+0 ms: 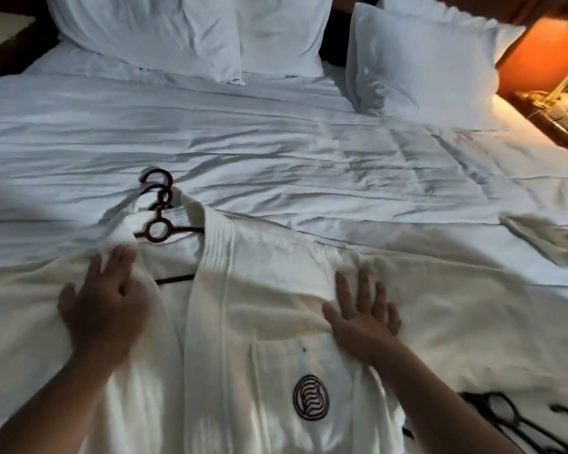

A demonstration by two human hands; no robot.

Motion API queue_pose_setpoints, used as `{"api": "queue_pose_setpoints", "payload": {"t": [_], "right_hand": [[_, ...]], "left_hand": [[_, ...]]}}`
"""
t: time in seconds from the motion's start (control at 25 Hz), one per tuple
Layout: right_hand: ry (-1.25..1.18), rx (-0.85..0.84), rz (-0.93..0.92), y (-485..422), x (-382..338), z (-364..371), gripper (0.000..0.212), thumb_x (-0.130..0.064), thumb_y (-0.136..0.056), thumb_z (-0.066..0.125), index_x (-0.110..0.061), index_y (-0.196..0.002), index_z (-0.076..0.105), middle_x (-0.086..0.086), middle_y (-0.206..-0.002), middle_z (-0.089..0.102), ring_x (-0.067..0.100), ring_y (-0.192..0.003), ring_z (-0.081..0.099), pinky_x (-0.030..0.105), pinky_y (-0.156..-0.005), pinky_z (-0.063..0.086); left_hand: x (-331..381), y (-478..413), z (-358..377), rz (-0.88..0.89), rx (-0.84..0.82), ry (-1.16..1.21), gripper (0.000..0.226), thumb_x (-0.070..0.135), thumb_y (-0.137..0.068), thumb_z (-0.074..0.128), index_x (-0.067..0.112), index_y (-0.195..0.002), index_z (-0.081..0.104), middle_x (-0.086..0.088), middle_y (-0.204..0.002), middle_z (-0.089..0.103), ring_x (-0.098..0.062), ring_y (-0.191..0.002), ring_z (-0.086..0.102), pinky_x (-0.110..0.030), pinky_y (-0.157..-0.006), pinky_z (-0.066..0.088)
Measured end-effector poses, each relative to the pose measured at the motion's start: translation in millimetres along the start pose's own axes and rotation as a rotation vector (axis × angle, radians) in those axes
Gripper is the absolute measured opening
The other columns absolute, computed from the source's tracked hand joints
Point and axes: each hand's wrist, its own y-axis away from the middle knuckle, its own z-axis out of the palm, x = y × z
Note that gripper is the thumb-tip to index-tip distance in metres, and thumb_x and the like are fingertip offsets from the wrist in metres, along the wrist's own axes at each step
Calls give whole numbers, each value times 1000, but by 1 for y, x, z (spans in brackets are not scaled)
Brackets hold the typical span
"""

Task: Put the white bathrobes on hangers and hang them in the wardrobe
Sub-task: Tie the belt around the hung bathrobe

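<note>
A white bathrobe [243,322] with a round dark emblem on its chest pocket lies spread front-up on the bed. A dark hanger [159,229] sits inside its collar, and the hooks of the hanger stick out past the neck. My left hand [105,309] grips a fold of the robe's left front panel near the collar. My right hand [363,309] lies flat, fingers spread, on the robe's right chest above the pocket. More dark hangers [518,417] lie at the lower right on the bed.
The bed [276,142] is covered in wrinkled white sheets. White pillows [184,31] stand at its head. A lit orange lamp and a dark nightstand [551,106] with small items are at the upper right. Another white cloth [545,234] lies at the right edge.
</note>
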Motion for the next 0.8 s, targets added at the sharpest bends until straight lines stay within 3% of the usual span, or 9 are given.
{"api": "queue_pose_setpoints", "payload": {"t": [0.08,0.2,0.28,0.36,0.44,0.52,0.6,0.64,0.8], "right_hand": [[-7,-46,-6,-7,7,-3,72,-74,-95,25,-59,-150,-19,-15,-157,-44,23,-150,-33,49,-122,-11],[-67,-154,-71,-13,21,-16,74,-73,-96,31,-59,-152,-15,-15,-159,-40,22,-150,-33,49,-122,-12],[-193,-195,-142,-19,29,-23,70,-67,-98,38,-58,-155,-2,-13,-166,-27,22,-153,-26,42,-122,-12],[-469,-87,-221,-20,44,-31,66,-64,-92,50,-52,-153,30,-10,-169,7,20,-157,-3,28,-122,-2],[-501,188,-209,-11,71,-32,62,-58,-86,47,-44,-146,46,-14,-158,36,17,-149,28,35,-122,18],[-165,356,-177,1,110,-34,61,-54,-94,36,-46,-154,30,-16,-166,22,12,-152,20,41,-120,18],[26,328,-107,4,164,-42,61,-62,-101,23,-52,-158,1,-20,-168,-13,8,-155,-9,40,-123,7],[51,292,-48,0,191,-46,62,-65,-101,18,-52,-157,-7,-21,-166,-21,7,-154,-15,40,-125,3],[13,290,286,-22,243,-74,65,-54,-103,14,-36,-162,-4,-11,-170,-14,15,-157,-10,47,-125,4]], "left_hand": [[81,11,0,-97,30,141,71,37,-79,37,13,-144,48,-22,-148,49,-41,-139,40,-64,-111,29],[192,70,26,329,21,139,74,41,-80,45,16,-149,49,-14,-161,38,-35,-151,30,-56,-115,26],[206,87,50,439,-57,0,70,48,-85,43,22,-150,50,-10,-163,37,-33,-152,28,-56,-118,26],[199,85,68,416,-25,-74,67,47,-89,45,23,-151,49,-11,-162,38,-33,-153,27,-55,-119,24],[196,86,75,393,-4,-119,68,47,-88,43,23,-152,47,-10,-162,38,-32,-153,27,-55,-119,22],[200,90,79,397,-2,-129,71,49,-87,41,24,-153,45,-8,-163,37,-30,-153,26,-54,-120,20],[203,87,82,409,8,-105,71,48,-86,40,23,-152,45,-9,-162,38,-31,-152,28,-55,-119,20],[201,85,83,406,9,-98,71,47,-86,41,22,-152,45,-10,-162,38,-32,-152,29,-55,-119,20],[200,86,86,445,49,-100,70,45,-87,40,20,-152,47,-12,-162,36,-36,-149,34,-57,-116,21]]}}
